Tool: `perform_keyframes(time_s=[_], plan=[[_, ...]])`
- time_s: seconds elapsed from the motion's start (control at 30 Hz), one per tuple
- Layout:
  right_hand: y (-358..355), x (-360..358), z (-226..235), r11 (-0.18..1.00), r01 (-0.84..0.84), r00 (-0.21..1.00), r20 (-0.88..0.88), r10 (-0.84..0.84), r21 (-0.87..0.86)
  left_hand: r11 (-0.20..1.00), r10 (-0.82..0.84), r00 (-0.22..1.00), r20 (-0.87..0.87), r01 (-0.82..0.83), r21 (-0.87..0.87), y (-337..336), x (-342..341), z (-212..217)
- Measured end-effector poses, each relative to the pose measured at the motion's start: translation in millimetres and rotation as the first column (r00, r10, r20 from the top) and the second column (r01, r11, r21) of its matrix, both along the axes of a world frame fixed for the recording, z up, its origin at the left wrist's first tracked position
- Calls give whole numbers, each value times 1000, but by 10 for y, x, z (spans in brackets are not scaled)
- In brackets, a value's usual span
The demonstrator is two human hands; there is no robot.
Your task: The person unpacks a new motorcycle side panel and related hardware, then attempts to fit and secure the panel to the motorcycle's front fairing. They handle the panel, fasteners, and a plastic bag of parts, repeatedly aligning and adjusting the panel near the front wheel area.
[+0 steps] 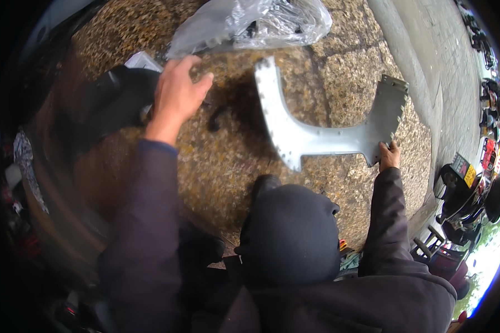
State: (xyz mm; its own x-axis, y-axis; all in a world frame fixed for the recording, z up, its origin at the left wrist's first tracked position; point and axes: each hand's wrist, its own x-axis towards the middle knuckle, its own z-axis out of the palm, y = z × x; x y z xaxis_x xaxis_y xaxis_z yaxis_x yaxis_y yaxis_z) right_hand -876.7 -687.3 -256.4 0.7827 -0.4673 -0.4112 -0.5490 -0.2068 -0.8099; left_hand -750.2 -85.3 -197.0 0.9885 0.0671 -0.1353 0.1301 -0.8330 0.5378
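Observation:
My right hand (390, 155) grips the lower right edge of a curved, U-shaped silver-grey panel (333, 140). The panel has a toothed right edge and a row of small marks along its left arm, and it is held above the rough stone ground. My left hand (180, 91) is raised with thumb and fingers apart and nothing in it. Just beyond it lies a crumpled clear plastic bag (250, 30). To its left is a blurred black object (114, 94) with a small whitish box (143, 61) behind it. A small dark hooked piece (219, 117) lies between my hand and the panel.
A smooth dark rounded form (294, 233) fills the space between my arms; what it is, I cannot tell. Along the right runs grey paving (450, 72), with several parked motorcycles (466, 188) beyond. Crumpled silvery wrapping (28, 166) lies at far left.

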Motion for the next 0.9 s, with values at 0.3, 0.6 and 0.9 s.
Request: perform_keyframes(time_s=[0.3,0.6,0.9], plan=[[-321,-585,-391,986,134,990,-61,-129,102,789,-190,910,-368,365,494,-467,797,106],[529,453,389,595,-137,991,-117,72,-792,988,-9,998,-58,18,153,310,1552,369],[2677,2519,-209,299,-806,518,-365,773,-510,992,43,997,62,-50,114,437,1531,264]])
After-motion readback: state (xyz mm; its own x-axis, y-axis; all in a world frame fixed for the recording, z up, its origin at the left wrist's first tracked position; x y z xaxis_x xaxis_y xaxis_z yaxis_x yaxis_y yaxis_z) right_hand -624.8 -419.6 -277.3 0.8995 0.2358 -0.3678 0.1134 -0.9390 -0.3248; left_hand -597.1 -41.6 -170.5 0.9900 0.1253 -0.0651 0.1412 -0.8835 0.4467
